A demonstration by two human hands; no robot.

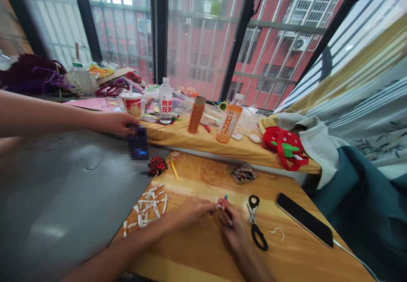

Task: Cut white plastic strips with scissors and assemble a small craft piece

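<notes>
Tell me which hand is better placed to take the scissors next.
Right, I'd say: the scissors lie beside the right hand, on its outer side, and the left hand would likely have to cross it. Both hands are occupied at a small white piece.

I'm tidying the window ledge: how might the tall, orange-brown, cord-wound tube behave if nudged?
The orange-brown, cord-wound tube stands on end, narrow for its height, so it would probably tip if pushed near the top. Its round side suggests it may then roll. Its ridged surface looks unlikely to slip in a grasp.
</notes>
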